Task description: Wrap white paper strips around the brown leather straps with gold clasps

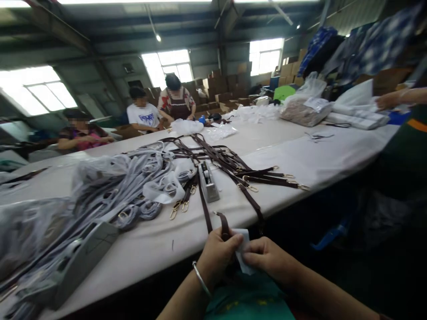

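Note:
My left hand [215,253] is closed around a dark brown strap [224,223], whose end loops up above the thumb. Beside it, my right hand [268,258] pinches a thin white strip [245,264] that lies against the strap between both hands. Just beyond them on the table stands a grey tape dispenser [209,189]. A pile of brown straps with gold clips [230,160] spreads behind the dispenser. Several gold snap hooks [174,211] hang off strap ends to its left.
Grey bundled straps [133,178] and a larger grey dispenser [76,262] cover the left of the white table [283,146]. A filled plastic bag [305,109] sits at the far right. Several people work across the table; another person's hand [388,101] reaches in from the right.

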`<state>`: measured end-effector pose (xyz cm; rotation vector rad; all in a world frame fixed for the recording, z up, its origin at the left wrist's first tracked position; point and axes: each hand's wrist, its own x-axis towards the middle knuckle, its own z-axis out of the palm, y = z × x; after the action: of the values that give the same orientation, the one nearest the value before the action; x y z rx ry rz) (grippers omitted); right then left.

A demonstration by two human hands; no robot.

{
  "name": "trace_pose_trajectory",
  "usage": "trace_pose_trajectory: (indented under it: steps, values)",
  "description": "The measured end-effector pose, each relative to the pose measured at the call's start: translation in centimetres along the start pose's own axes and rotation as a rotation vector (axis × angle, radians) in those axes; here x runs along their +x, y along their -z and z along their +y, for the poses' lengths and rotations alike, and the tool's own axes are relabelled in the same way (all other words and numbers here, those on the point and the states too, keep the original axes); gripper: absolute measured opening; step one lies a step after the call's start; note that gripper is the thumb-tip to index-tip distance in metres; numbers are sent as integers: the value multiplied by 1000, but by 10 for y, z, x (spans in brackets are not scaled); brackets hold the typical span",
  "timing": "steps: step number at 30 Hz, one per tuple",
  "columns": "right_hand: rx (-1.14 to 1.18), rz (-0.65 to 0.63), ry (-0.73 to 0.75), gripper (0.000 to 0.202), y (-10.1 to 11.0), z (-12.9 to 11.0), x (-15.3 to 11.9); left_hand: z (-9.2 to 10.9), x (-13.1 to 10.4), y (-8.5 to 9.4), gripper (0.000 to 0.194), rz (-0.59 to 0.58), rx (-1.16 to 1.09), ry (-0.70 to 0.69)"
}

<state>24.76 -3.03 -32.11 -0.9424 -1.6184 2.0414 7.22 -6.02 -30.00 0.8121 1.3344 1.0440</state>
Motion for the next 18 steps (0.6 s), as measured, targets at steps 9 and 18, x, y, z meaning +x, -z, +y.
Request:
trace_pose_trajectory:
  steps: [9,18]
  values:
    - [96,-23,8,28,-16,-17,27,1,-14,22,44,14,-81,-66]
    - [398,226,77,37,-22,-15,48,3,-13,33,37,6,-51,-42]
